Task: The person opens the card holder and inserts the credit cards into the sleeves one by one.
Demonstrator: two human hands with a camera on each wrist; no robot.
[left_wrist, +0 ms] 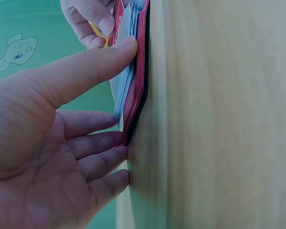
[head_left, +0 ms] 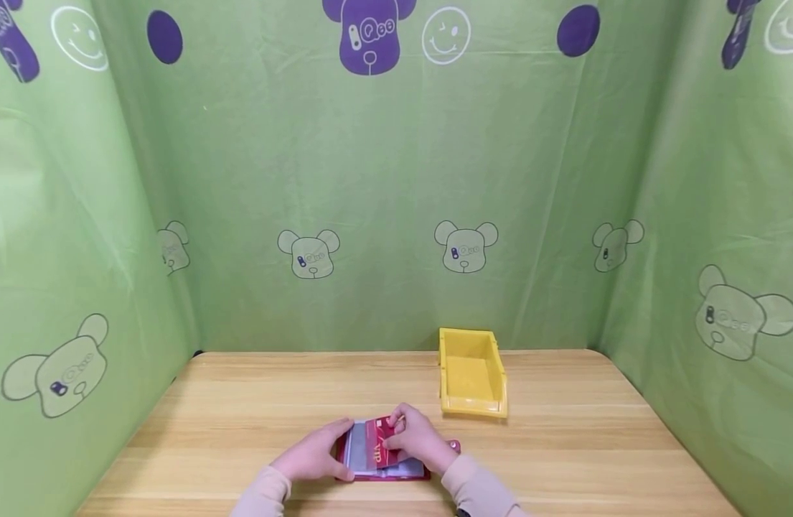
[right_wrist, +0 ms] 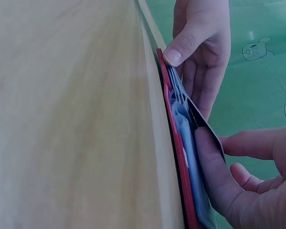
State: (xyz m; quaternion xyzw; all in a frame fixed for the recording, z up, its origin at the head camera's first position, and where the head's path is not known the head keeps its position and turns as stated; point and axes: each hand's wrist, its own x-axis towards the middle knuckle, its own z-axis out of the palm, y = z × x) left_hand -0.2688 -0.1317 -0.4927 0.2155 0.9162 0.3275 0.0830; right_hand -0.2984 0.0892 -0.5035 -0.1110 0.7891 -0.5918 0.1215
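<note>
A red card holder [head_left: 424, 474] lies opened on the table, with clear bluish sleeves [head_left: 355, 446] inside. My left hand [head_left: 313, 451] rests at its left side. Its thumb presses on the near edge of the sleeves, while its other fingers, spread and fairly straight, touch the cover's edge in the left wrist view. My right hand [head_left: 417, 439] pinches a red card [head_left: 375, 449] with gold VIP lettering between thumb and fingers. The card stands tilted over the sleeves, its lower edge close against them. In the right wrist view the card's dark back [right_wrist: 205, 123] faces the camera.
An open yellow bin [head_left: 471, 377] stands towards the back of the wooden table [head_left: 254, 388], right of the card holder. Green printed cloth [head_left: 383, 179] hangs behind the table and along both sides. A snap strap [head_left: 455, 446] sticks out at the holder's right.
</note>
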